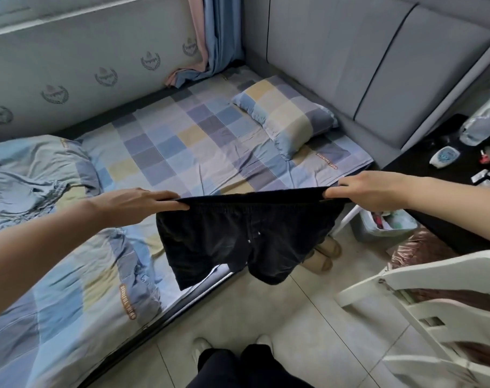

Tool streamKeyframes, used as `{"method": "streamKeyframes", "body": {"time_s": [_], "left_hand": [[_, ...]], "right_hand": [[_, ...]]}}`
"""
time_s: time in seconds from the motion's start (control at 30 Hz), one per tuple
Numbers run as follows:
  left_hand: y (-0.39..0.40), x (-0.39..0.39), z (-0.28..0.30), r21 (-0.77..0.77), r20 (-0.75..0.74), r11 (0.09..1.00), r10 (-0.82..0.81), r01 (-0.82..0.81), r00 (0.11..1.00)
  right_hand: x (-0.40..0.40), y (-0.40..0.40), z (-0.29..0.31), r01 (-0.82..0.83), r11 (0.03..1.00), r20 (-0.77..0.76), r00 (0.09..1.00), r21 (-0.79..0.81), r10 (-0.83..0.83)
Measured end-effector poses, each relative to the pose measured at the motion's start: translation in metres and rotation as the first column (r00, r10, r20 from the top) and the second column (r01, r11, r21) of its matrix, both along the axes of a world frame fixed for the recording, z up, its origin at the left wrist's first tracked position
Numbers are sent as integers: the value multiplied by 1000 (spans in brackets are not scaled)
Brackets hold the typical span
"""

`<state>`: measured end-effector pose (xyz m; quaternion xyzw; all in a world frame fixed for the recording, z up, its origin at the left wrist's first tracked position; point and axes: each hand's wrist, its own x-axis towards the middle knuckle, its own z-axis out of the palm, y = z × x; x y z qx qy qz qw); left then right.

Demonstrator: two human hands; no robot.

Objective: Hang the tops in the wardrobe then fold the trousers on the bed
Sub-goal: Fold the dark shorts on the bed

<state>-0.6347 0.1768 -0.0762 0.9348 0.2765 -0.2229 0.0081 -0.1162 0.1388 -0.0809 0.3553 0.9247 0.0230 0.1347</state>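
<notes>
Right now your left hand [137, 204] pinches one end of the waistband and your right hand [370, 193] pinches the other, so the pair of short black fabric trousers [238, 236] hangs stretched between them in the air, above the near edge of the bed with the blue, grey and yellow checked sheet [182, 141]. Both grips look shallow, fingertips only on the elastic band; if either slips, that side will likely drop, and because the right leg hangs past the mattress edge over the pale tiled floor [308, 317], the garment could land there or on the beige slippers [322, 253] just beneath it. The legs dangle unevenly, the right one lower than the left, so laying them down as they are would probably set in creases. Swing them well onto the open checked area between the crumpled matching quilt [36, 175] on your left and the checked pillow [288, 116] beyond; drop too far left and the quilt's folds will give you a lumpy folding surface. On your right, the white slatted chair [434, 303] stands near your elbow and could catch your arm.
</notes>
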Motion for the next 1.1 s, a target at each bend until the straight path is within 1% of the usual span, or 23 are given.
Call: {"method": "streamKeyframes", "body": {"time_s": [0.03,0.1,0.2,0.23,0.3,0.37,0.43,0.47,0.53,0.57,0.6,0.63,0.67,0.7,0.73,0.77,0.83,0.9,0.93,1.0,1.03,1.1], "left_hand": [[0,-4,-4,4,29,1000,5,-6,1000],[-3,-12,-11,9,89,1000,12,-13,996],[-11,-19,-19,2,144,999,34,-35,989],[-13,-21,-21,17,124,999,26,-28,992],[-17,-26,-23,48,74,996,67,-71,995],[-22,-32,-22,42,78,991,125,-129,989],[-28,-38,-22,-40,108,966,260,-257,960],[-29,-40,-23,-74,130,946,323,-315,937],[-32,-41,-28,-103,146,925,378,-366,914],[-35,-40,-32,-156,144,893,444,-423,884],[-37,-38,-33,-248,137,827,545,-504,827],[-40,-40,-34,-379,117,710,673,-593,730],[-43,-44,-34,-529,71,543,794,-652,603],[-47,-48,-34,-671,13,365,876,-646,482],[-52,-52,-33,-771,-30,221,925,-598,380],[-55,-58,-34,-840,-54,106,959,-532,278],[-57,-71,-41,-917,-120,-67,986,-392,114],[-55,-77,-48,-932,-214,-192,976,-309,38],[-51,-83,-53,-922,-266,-251,964,-296,10],[-45,-92,-62,-887,-366,-356,930,-293,-22],[-40,-98,-66,-868,-415,-401,910,-293,-17],[-29,-109,-74,-844,-465,-432,885,-318,32]], "right_hand": [[0,1,-3,-17,1000,17,1000,-6,17],[0,4,-5,0,1000,45,999,-30,1],[0,6,-4,39,995,24,999,-87,-38],[-1,5,-3,48,994,4,999,-96,-47],[-4,6,2,70,991,-69,995,-112,-78],[-9,7,4,104,985,-67,991,-137,-114],[-17,7,1,119,986,-40,991,-118,-125],[-20,8,-2,118,987,-55,991,-105,-124],[-28,8,-6,118,983,-143,980,-143,-139],[-34,10,-7,131,970,-198,965,-206,-172],[-38,10,-8,150,947,-250,942,-283,-224],[-44,12,-9,164,921,-305,910,-354,-280],[-48,14,-11,186,891,-350,871,-413,-344],[-51,15,-13,215,852,-386,820,-477,-423],[-53,17,-16,236,805,-405,766,-544,-499],[-57,21,-19,240,762,-414,722,-602,-555],[-65,31,-26,231,693,-418,654,-682,-630],[-70,35,-32,227,626,-403,595,-746,-696],[-75,42,-37,223,597,-387,580,-771,-717],[-80,53,-45,261,573,-353,572,-777,-740],[-85,62,-48,281,567,-339,572,-774,-747],[-94,81,-51,294,542,-325,549,-788,-770]]}}
